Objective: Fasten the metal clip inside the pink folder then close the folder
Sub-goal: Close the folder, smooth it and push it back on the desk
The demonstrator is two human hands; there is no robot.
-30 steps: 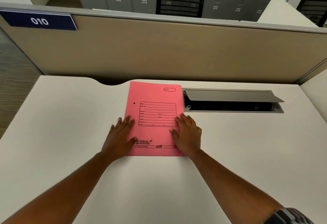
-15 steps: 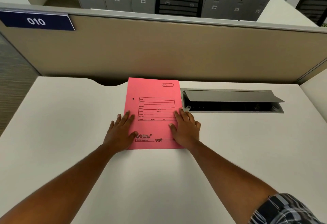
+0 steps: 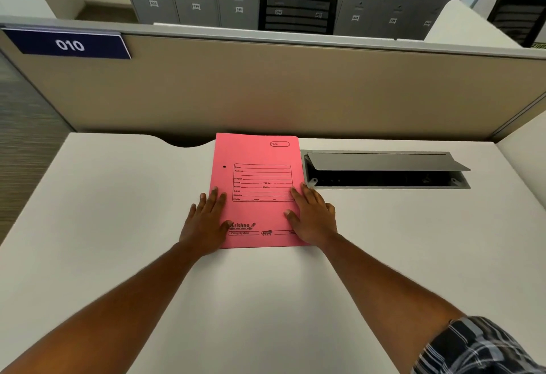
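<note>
The pink folder (image 3: 260,184) lies closed and flat on the white desk (image 3: 118,225), printed cover up, its far edge near the desk's back. My left hand (image 3: 206,220) rests flat on the folder's lower left edge, fingers spread, half on the desk. My right hand (image 3: 313,217) lies flat on the lower right edge in the same way. Neither hand grips anything. The metal clip is hidden inside the closed folder.
An open grey cable tray (image 3: 384,169) with a raised lid is set into the desk right of the folder. A beige partition (image 3: 295,86) with a "010" sign (image 3: 69,45) stands behind the desk. Lockers and black chairs lie beyond it.
Both hands have slid the closed folder away from me toward the back of the desk. The hands stay flat on its lower corners.
</note>
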